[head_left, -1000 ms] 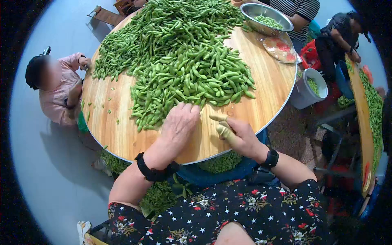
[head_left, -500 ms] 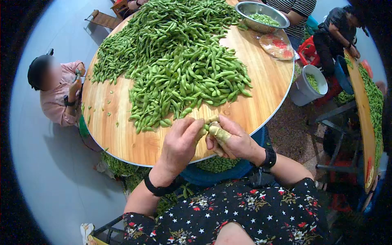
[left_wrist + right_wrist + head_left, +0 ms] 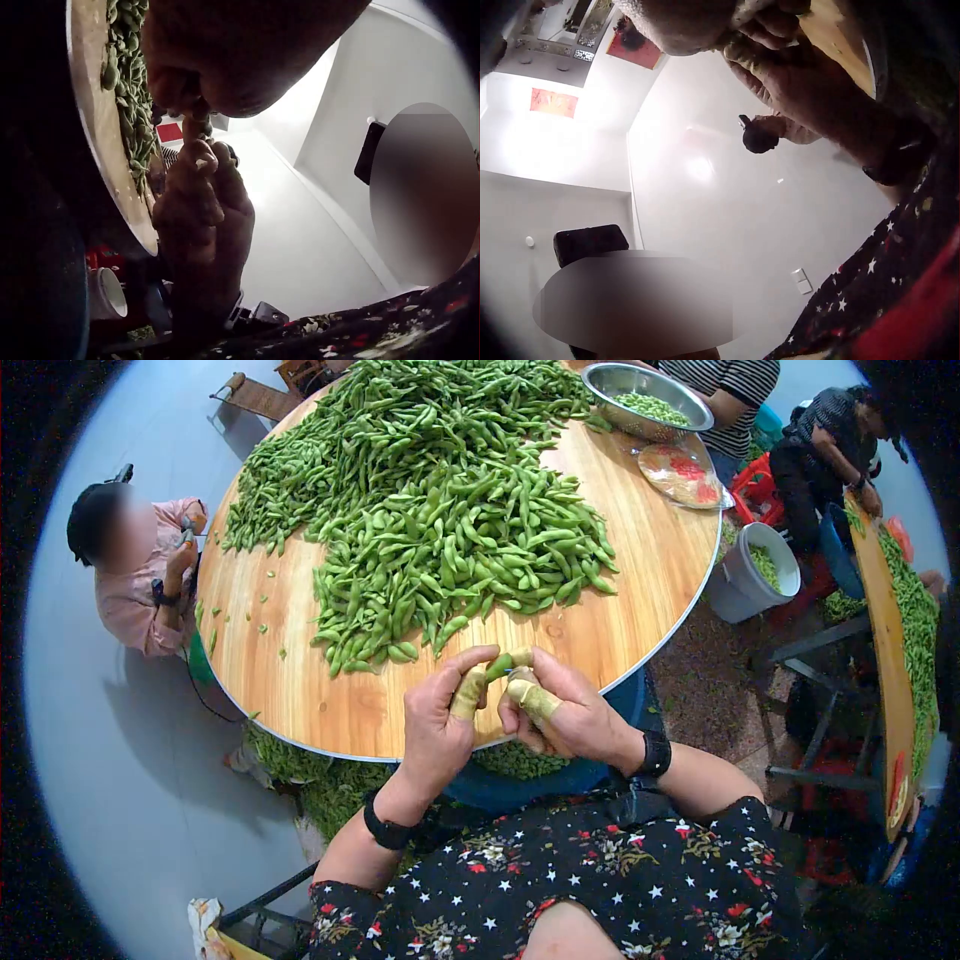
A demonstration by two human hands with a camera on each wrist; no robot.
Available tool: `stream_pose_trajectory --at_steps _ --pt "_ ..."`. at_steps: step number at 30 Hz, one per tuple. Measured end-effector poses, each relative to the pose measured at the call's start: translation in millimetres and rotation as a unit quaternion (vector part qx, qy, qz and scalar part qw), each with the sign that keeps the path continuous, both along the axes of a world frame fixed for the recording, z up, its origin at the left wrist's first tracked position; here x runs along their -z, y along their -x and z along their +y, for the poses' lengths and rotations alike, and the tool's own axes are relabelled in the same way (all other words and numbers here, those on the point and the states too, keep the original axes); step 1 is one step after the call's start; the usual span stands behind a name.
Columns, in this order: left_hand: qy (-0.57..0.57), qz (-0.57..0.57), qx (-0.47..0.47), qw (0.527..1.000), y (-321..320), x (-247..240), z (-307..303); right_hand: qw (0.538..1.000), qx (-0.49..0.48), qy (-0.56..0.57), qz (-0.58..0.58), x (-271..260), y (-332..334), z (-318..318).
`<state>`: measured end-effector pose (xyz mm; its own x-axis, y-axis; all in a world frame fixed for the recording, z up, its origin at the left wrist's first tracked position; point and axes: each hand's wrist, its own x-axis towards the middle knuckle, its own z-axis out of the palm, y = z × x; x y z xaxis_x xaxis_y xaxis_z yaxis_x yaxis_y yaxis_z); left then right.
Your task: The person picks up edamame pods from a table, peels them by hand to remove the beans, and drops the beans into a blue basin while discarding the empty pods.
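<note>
Over the table's near edge, my left hand (image 3: 436,710) pinches a green soybean pod (image 3: 497,668) between thumb and forefinger. My right hand (image 3: 572,710) meets it from the other side and grips the pod's right end. Yellowish coverings wrap the right thumb (image 3: 533,698) and forefinger, and another covers the left thumb (image 3: 467,692). A large heap of pods (image 3: 470,550) lies just beyond both hands. In the left wrist view the right hand (image 3: 199,202) shows with fingers bunched at the pod; dim light hides detail there.
The round wooden table (image 3: 650,570) carries a metal bowl (image 3: 648,428) of shelled beans and a plastic-wrapped disc (image 3: 680,475). A blue tub (image 3: 600,765) sits below the near edge. At right stand a white bucket (image 3: 735,575) and another pod-covered table (image 3: 890,690). Other people sit around.
My left hand has drawn back from the heap to the right hand, bringing a pod. Both hands now hold that pod, which shows more plainly between them than half a second ago.
</note>
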<state>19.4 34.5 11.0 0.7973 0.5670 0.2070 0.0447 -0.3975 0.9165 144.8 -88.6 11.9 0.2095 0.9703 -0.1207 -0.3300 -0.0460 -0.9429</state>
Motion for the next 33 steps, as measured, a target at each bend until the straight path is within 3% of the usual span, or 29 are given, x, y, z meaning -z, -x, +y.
stream_pose_trajectory --at_steps 9,11,12,14,16,17,18,19,20,22,24,25,26,27,31,33 --pt "0.078 -0.007 0.002 0.997 5.4 -5.2 -4.3 1.000 -0.014 0.010 0.009 -7.6 2.4 -1.8" --pt "-0.074 -0.056 -0.004 0.996 4.8 -3.1 -5.2 1.000 -0.020 0.011 0.013 -11.4 2.7 -2.7" --pt "-0.073 -0.056 -0.005 0.996 6.0 -3.3 -4.6 1.000 -0.021 0.010 0.007 -12.4 3.3 -3.3" --pt "-0.286 -0.100 0.021 0.953 9.1 -3.4 -1.4 1.000 -0.022 0.009 0.002 -15.1 3.9 -5.6" --pt "-0.314 -0.118 0.037 0.941 13.9 -5.2 -6.1 0.998 -0.057 0.016 0.020 -17.3 3.2 -9.3" --pt "-0.111 -0.052 0.035 0.992 17.6 -12.5 -11.9 0.998 -0.057 0.018 0.021 -13.7 2.7 -8.9" --pt "0.097 0.017 0.031 0.995 19.6 -17.4 -15.6 0.990 -0.065 0.030 0.119 -7.1 1.4 -6.4" --pt "0.369 0.015 0.046 0.928 17.9 -11.5 -10.4 0.973 -0.073 0.041 0.215 -1.8 0.3 -4.7" --pt "0.370 0.014 0.047 0.928 16.9 -7.1 -8.7 0.973 -0.073 0.041 0.214 0.6 -1.2 -4.4" --pt "0.487 -0.004 0.066 0.871 15.5 1.4 -5.5 0.962 -0.084 0.048 0.255 4.8 -3.8 -4.0" --pt "0.442 -0.013 0.087 0.893 15.5 8.5 -4.6 0.965 -0.083 0.060 0.241 7.8 -6.4 -4.9" --pt "0.101 -0.043 0.063 0.992 12.3 7.5 -5.8 0.970 -0.070 0.070 0.222 7.7 -7.7 -4.9" --pt "-0.253 -0.069 0.030 0.964 10.0 6.8 -6.4 0.974 -0.058 0.079 0.202 7.3 -8.7 -4.8" --pt "-0.328 -0.057 0.014 0.943 11.6 7.9 -8.1 0.975 -0.057 0.079 0.202 6.0 -8.2 -4.9" --pt "-0.364 -0.044 -0.010 0.930 11.1 11.1 -11.6 0.984 -0.043 0.083 0.153 3.7 0.3 -4.6" --pt "-0.041 0.029 -0.046 0.998 11.4 8.4 -17.5 0.985 -0.035 0.071 0.150 6.1 1.8 -4.4"
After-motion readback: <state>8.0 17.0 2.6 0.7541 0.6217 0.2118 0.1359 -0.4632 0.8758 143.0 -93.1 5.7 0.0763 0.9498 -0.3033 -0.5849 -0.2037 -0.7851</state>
